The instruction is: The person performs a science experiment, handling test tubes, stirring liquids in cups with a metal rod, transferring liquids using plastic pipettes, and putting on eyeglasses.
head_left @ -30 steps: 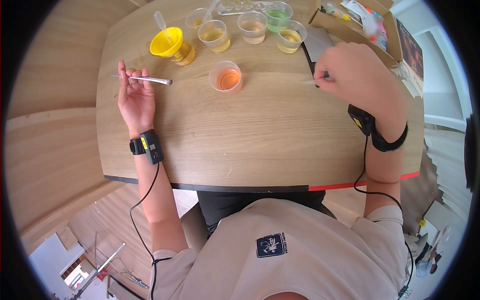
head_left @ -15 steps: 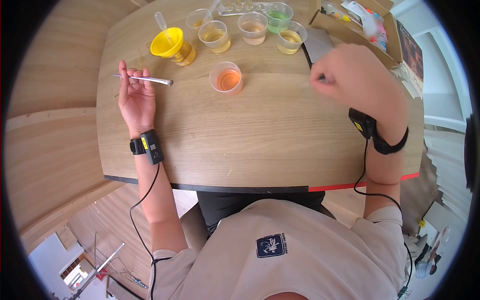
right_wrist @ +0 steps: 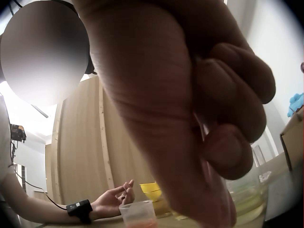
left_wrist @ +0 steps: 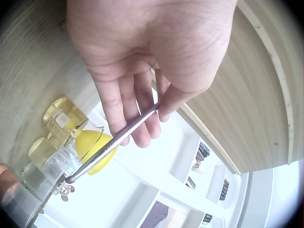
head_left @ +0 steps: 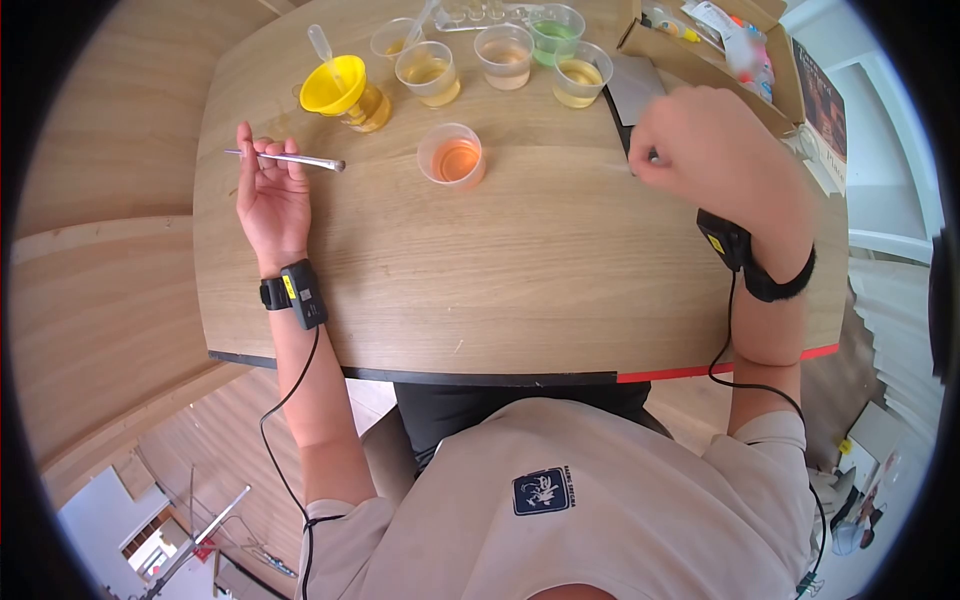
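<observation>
Palm up at the table's left side, my left hand (head_left: 274, 205) pinches a slim silver brush (left_wrist: 114, 141) between thumb and fingers. The brush's dark rounded tip points right in the head view. Over the right side, my right hand (head_left: 715, 150) is curled, back upward, around a clear thin plastic pipette (right_wrist: 205, 124) that its fingers mostly hide. Between the hands stands a clear cup of orange liquid (head_left: 452, 160). Beyond the left hand, a yellow funnel (head_left: 330, 92) sits tilted on a glass beaker of yellow liquid (head_left: 370, 110), with another pipette (head_left: 320, 42) upright in the funnel.
Several clear cups stand along the back, among them a pale yellow one (head_left: 580, 78) and a green one (head_left: 556, 35). A clear rack (head_left: 485, 14) lies behind them. At the back right are a cardboard box (head_left: 690, 60) and a grey flat object (head_left: 637, 90).
My right hand shifts slightly left, then back right, staying curled. The pipette's clear end showed left of it a second ago, then vanished; now only a faint bit shows. The left hand stays still.
</observation>
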Available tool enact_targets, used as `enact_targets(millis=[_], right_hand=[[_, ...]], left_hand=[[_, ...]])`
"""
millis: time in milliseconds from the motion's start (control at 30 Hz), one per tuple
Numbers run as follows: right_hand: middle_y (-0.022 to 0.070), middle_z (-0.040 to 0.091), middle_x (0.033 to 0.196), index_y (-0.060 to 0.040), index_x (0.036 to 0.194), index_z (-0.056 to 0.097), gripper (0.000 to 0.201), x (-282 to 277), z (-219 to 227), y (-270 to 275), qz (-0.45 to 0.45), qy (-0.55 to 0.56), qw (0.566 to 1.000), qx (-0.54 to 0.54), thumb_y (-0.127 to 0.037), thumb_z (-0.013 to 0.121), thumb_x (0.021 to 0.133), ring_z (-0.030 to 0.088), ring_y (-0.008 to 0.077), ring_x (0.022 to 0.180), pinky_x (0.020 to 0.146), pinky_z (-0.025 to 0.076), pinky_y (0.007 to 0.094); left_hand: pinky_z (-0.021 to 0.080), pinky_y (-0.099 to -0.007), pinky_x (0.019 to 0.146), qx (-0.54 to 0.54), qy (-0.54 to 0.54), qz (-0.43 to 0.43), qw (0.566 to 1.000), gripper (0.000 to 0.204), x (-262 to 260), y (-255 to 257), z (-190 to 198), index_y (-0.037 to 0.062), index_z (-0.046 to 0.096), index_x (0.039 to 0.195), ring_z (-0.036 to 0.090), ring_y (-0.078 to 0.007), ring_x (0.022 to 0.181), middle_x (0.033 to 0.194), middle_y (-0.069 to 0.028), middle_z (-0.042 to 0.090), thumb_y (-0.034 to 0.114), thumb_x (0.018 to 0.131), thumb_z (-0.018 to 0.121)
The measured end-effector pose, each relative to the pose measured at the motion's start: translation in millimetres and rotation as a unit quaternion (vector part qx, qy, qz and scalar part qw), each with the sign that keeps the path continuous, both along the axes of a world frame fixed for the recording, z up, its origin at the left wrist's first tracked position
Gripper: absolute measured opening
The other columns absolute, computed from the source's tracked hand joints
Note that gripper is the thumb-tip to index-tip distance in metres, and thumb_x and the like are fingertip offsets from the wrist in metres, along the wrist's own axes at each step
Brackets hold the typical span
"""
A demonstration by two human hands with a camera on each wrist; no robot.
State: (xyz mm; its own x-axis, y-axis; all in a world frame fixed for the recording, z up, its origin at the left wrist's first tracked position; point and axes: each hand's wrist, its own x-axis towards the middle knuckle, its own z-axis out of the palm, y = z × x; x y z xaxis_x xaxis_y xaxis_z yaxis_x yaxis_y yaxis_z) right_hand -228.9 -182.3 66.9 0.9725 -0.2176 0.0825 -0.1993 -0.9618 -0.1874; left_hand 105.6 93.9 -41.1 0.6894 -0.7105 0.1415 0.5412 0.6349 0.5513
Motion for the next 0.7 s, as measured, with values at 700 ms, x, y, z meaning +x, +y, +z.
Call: enact_targets(millis=[700], right_hand=[[0.0135,0.066,0.076,-0.0063,0.081,0.073,0.011,20,-16,6,0.011,-0.062,0.998,0.013,-0.016,0.07,0.081,0.065,0.0316,0.076,0.069,0.051,0.041]], left_hand=[[0.053,-0.0393,0.107,-0.01,-0.006,-0.014,1.0,0.038,0,0,-1,0.0071,0.046,0.143,0.063,-0.0175,0.101,0.106,-0.0055,0.062,0.01,0.106,0.049]])
